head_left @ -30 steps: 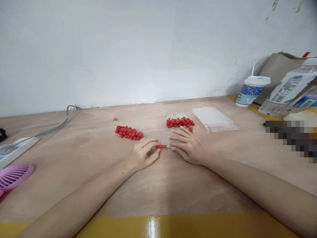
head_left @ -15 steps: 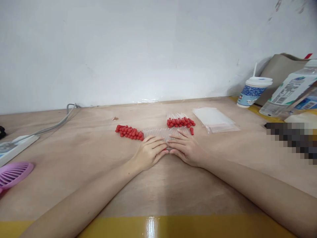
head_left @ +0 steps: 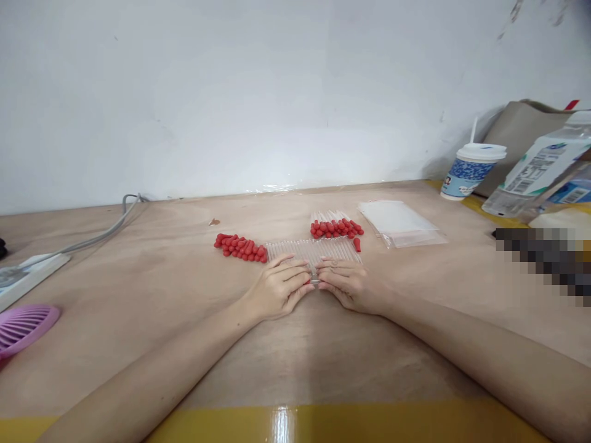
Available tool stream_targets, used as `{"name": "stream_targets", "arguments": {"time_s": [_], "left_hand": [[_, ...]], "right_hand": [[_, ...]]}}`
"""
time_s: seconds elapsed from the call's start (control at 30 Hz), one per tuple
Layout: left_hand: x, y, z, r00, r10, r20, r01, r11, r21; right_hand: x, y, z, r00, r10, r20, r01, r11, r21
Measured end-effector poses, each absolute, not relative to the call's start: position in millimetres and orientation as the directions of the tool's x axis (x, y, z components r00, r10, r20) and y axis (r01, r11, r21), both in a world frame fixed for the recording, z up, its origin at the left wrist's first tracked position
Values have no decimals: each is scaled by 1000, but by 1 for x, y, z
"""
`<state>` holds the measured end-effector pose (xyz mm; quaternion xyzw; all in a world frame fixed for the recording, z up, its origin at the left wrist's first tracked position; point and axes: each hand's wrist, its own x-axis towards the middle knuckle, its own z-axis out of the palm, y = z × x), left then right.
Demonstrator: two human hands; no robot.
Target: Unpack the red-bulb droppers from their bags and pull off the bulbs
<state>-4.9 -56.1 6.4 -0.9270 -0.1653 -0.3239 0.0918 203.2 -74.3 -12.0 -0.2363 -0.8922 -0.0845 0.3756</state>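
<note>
My left hand is closed in a pinch, with a bit of a red rubber bulb showing at its fingertips. Facing it, my right hand pinches a thin clear glass tube, which bridges the small gap between the hands. Most of this tube and bulb is hidden by my fingers. Just beyond lies a row of clear glass tubes, side by side. A heap of red rubber bulbs touches the row's left end, and one loose red bulb lies at its right end.
Behind the row are droppers with red bulbs. Clear plastic bags lie to their right. Farther right stand a paper cup with a straw and a leaning plastic bottle. A pink fan and a cable are at left.
My right hand's fingers have drawn back from over the tube row and curled in. The clear tube between the hands shows slightly more. My left hand has barely moved.
</note>
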Motion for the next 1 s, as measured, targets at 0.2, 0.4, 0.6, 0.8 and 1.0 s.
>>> {"name": "stream_targets", "arguments": {"time_s": [0.2, 0.4, 0.6, 0.8, 1.0], "left_hand": [[-8, -60, 8, 752, 367, 547, 390, -917, 79], [-11, -60, 8, 755, 378, 536, 379, -918, 113], [-14, -62, 8, 750, 345, 564, 360, -929, 90], [-15, -63, 7, 761, 327, 561, 353, -934, 66], [-19, -64, 8, 761, 275, 587, 332, -943, 11]], "right_hand": [[204, -78, -8, -630, 372, 681, 503, 864, -7], [205, -78, -7, -643, 353, 680, 483, 876, 2], [207, -78, -11, -652, 321, 687, 481, 876, 47], [209, -81, -9, -643, 304, 703, 491, 868, 75], [211, -83, -8, -636, 280, 719, 459, 886, 62]]}}
